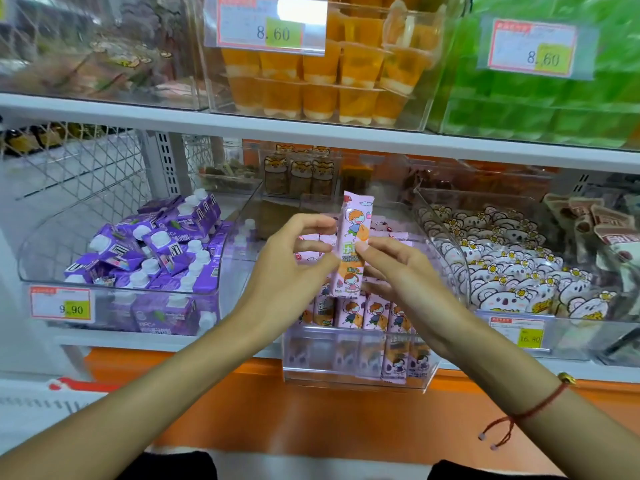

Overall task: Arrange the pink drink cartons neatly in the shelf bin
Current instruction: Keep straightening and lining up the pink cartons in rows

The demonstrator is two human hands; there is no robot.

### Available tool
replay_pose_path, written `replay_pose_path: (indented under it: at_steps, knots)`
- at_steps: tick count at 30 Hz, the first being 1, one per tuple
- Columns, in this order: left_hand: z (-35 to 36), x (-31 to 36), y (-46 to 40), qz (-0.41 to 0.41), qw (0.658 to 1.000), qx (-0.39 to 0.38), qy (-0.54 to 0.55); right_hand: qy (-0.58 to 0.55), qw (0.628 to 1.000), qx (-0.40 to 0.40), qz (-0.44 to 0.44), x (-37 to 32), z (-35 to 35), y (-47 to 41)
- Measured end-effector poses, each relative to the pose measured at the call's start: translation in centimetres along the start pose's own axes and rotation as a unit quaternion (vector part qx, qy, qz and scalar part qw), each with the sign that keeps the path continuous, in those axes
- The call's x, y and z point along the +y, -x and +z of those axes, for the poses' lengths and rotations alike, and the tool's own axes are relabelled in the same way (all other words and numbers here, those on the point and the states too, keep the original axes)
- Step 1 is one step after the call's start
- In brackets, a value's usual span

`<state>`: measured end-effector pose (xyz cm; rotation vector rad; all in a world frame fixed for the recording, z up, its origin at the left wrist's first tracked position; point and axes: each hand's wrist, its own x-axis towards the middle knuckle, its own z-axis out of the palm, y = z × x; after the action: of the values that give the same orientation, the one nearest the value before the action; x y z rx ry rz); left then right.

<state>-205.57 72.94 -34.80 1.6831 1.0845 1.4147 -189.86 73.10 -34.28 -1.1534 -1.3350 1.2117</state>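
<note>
Purple bin: I log a clear plastic bin of purple drink cartons with white caps (pixel 145 251) at far left, jumbled, with a 9.90 price tag on its front.
Left hand: my left hand (pixel 294 268) grips the left edge of the held carton, thumb and fingers curled onto it.
Held carton: one slim pink drink carton printed with cartoon children (pixel 351 244) stands nearly upright, long axis vertical, top leaning slightly left, raised above the centre bin and pinched between both hands.
Right hand: my right hand (pixel 398 271) pinches the carton's right edge with thumb and fingertips; a red string bracelet with a gold bead (pixel 540 407) sits on that wrist.
Centre bin: the clear plastic shelf bin (pixel 353 375) lies directly below and behind my hands, holding a front row of upright pink cartons (pixel 363 311) and more cartons lying flat further back.
Key relation: the carton hangs straight above the standing row, its axis matching theirs; both hands are equally near, so I judge a plain downward set would seat it.
Koala bin: a clear bin of white koala-shaped snack packs (pixel 512 271) sits at right, just beside the centre bin.
</note>
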Motion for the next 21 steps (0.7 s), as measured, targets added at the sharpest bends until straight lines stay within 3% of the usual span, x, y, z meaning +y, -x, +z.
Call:
replay_pose_path:
  at_steps: [9,12,16,21]
  knots:
    - [0.3,-0.2,0.4,0.05,0.998,-0.008,-0.031,-0.033,0.999,0.029,-0.023,-0.3,0.4,0.3]
    - [0.0,-0.1,0.1,0.05,0.998,-0.024,-0.015,-0.04,0.999,-0.005,-0.031,-0.9,-0.3,0.1]
    - [0.1,-0.5,0.3,0.071,0.992,-0.072,-0.082,-0.037,0.997,-0.033,-0.058,-1.0,0.0,0.4]
    - [0.5,-0.5,0.2,0.139,0.975,0.018,-0.171,-0.085,0.993,0.049,-0.062,-0.6,0.6,0.6]
